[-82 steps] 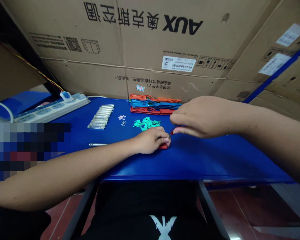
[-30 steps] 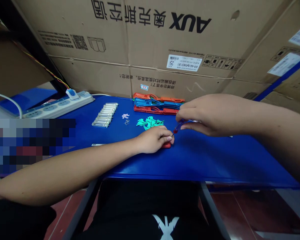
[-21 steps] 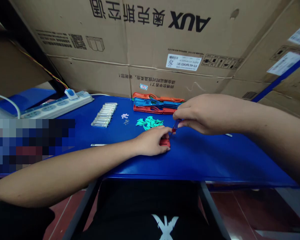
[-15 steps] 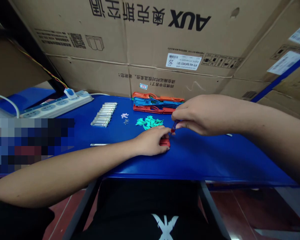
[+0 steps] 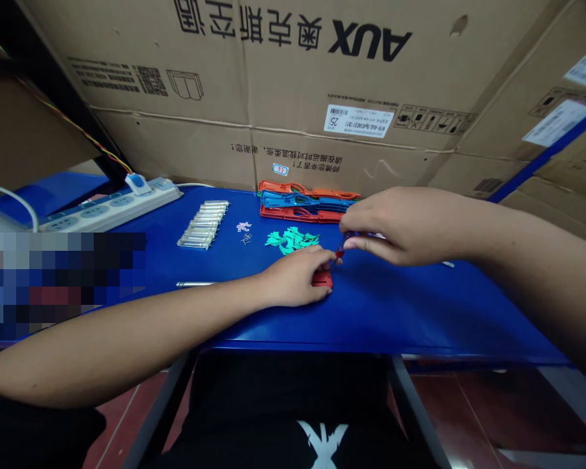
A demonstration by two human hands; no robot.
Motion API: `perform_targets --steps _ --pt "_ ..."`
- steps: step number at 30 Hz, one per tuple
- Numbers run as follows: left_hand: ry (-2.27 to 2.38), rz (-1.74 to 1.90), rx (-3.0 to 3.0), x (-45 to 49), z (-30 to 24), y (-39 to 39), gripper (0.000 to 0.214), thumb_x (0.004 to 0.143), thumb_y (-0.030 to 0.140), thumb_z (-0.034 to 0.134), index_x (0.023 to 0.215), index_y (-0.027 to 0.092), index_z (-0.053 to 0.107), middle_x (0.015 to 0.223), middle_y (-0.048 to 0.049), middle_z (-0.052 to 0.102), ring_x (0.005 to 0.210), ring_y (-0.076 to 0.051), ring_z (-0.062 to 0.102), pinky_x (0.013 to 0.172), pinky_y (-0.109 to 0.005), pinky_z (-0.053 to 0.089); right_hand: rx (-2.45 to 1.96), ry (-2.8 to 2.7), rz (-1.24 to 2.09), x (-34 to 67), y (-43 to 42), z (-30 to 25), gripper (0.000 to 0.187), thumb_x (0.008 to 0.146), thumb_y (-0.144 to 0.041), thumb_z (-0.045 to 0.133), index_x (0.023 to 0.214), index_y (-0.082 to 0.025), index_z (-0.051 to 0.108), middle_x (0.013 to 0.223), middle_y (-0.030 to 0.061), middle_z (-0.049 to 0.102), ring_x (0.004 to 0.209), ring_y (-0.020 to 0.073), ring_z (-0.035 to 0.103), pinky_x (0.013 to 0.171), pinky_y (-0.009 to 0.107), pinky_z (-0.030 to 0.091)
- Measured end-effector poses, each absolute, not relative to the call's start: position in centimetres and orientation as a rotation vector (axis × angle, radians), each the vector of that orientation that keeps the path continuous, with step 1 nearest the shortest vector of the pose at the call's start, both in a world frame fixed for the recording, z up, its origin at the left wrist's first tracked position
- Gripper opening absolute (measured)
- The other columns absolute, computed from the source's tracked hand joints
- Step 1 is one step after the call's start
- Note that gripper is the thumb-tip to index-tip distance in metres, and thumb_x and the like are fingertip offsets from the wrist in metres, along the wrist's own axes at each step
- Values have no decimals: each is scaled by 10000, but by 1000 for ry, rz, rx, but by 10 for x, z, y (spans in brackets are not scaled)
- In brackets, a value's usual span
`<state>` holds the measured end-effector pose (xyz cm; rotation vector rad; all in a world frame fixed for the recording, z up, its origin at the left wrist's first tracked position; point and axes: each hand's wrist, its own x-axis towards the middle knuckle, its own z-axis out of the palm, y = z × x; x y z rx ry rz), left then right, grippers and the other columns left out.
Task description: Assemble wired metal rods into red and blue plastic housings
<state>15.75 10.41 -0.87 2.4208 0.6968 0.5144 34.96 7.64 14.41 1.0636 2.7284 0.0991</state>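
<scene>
Blue table [image 5: 400,312]: fills the middle of my head view, the work sitting on it.
Left hand [image 5: 300,279]: thumb and fingers narrowed around a red piece [image 5: 322,281].
Red piece: on the table, partly covered by those fingers; a dark line shows on its upper face.
Right hand [image 5: 395,227]: holding a screwdriver [image 5: 340,253] between thumb and fingers.
Screwdriver: tilted, red near the front of the handle, shaft running down toward the red piece — I cannot tell whether the tip touches.
Green pieces [image 5: 293,240]: loose heap just beyond the left hand.
Plastic stack [image 5: 295,198]: orange, blue and red, near the cardboard [image 5: 283,85], one end behind the right hand.
Clear tubes [image 5: 205,225]: in a row, side by side, on the left.
Small parts: pale pink bits [image 5: 244,227] and thin metal pins [image 5: 247,238] — between tubes and green heap.
Power strip [image 5: 112,206]: white, far left, one plug in.
</scene>
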Motion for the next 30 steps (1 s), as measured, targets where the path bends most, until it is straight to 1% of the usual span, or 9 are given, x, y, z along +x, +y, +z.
perform_targets --steps 5,7,10,12,16,18,23,26,30 --pt "736 524 2291 151 8 107 559 808 330 720 1329 226 545 1237 -96 576 1063 -224 610 921 -379 517 1319 2821 81 394 66 135 294 966 -397 475 1037 -201 684 966 90 698 802 223 622 672 324 421" --pt "765 514 2287 141 25 114 431 863 332 653 1275 223 586 1272 -86 590 1084 -212 609 922 -351 503 1475 2871 49 422 62 114 305 967 -417 483 1079 -216 683 1017 90 700 836 230 636 706 341 460" --pt "803 251 2375 117 54 125 257 945 385 529 1067 206 668 1091 -36 691 973 -184 634 869 -308 480 1742 2959 90 461 57 66 306 953 -455 514 1015 -215 692 975 94 703 855 245 649 715 358 499" --pt "794 -12 2478 102 66 131 268 906 432 587 1036 216 677 1016 -20 700 907 -178 633 798 -283 465 1852 2933 16 480 54 33 296 953 -455 526 1012 -215 689 987 95 700 884 250 658 748 378 524" --pt "890 -429 2616 90 67 132 534 699 536 791 1113 231 650 1001 -31 698 823 -195 620 658 -269 411 1845 2903 -73 491 50 -1 294 953 -438 529 1022 -211 702 1032 102 691 976 267 663 880 442 543" --pt "935 -477 2653 93 62 128 483 690 507 798 1053 224 652 913 -18 702 728 -177 598 579 -261 358 1845 2859 0 481 47 2 313 950 -434 523 1052 -196 699 1076 119 690 1011 288 659 906 478 540" --pt "849 -263 2743 107 56 113 306 680 356 768 931 225 651 767 21 672 597 -136 537 498 -255 283 1719 2975 143 406 20 18 500 963 -414 540 1422 -218 516 1340 123 631 1180 290 612 992 495 510" --pt "736 -20 2813 113 54 103 297 709 317 732 977 221 643 813 8 682 649 -149 578 524 -251 342 1425 3088 163 359 0 9 578 950 -497 568 1483 -301 460 1324 104 630 1118 296 627 897 485 547" --pt "486 438 3002 115 49 93 302 826 309 696 1107 223 627 1049 -54 696 928 -216 655 803 -337 502 1526 3133 317 350 -10 -7 410 1007 -253 469 1403 -308 562 1200 102 662 974 223 666 790 369 570"
